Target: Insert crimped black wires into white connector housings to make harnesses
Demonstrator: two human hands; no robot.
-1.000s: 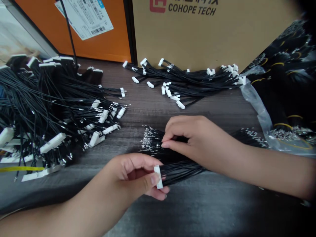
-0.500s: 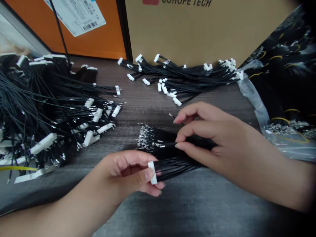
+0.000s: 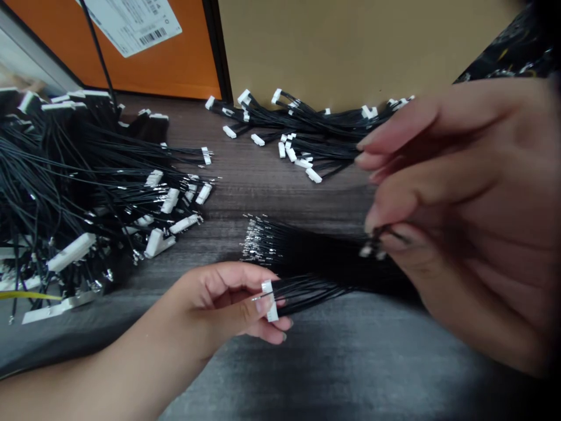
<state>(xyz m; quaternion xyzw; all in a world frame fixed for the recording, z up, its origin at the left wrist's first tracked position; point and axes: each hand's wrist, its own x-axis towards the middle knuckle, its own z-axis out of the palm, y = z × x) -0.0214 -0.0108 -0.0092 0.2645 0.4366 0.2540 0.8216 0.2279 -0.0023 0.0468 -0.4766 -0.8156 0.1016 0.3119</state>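
Note:
My left hand (image 3: 236, 307) pinches a white connector housing (image 3: 270, 301) between thumb and fingers. Several black wires (image 3: 315, 289) run from the housing to the right. One metal wire tip pokes out over my left thumb. My right hand (image 3: 456, 199), raised close to the camera, is closed in a pinch on black wires with metal crimp terminals (image 3: 371, 248); their exact number is blurred. Between and below the hands lies a bundle of loose black wires (image 3: 307, 245) on the table, its terminal ends fanned out to the left.
A large heap of black wire harnesses (image 3: 87, 175) with white connectors covers the left. More harnesses (image 3: 307, 123) lie along the back, before a cardboard box (image 3: 333, 47) and an orange box (image 3: 175, 64). Further wires (image 3: 508, 55) show at the far right, mostly behind my right hand.
My right hand has lifted off the wire bundle, moving right and nearer the camera with wires in its fingertips. The left hand still grips the housing; a wire tip now shows over its thumb.

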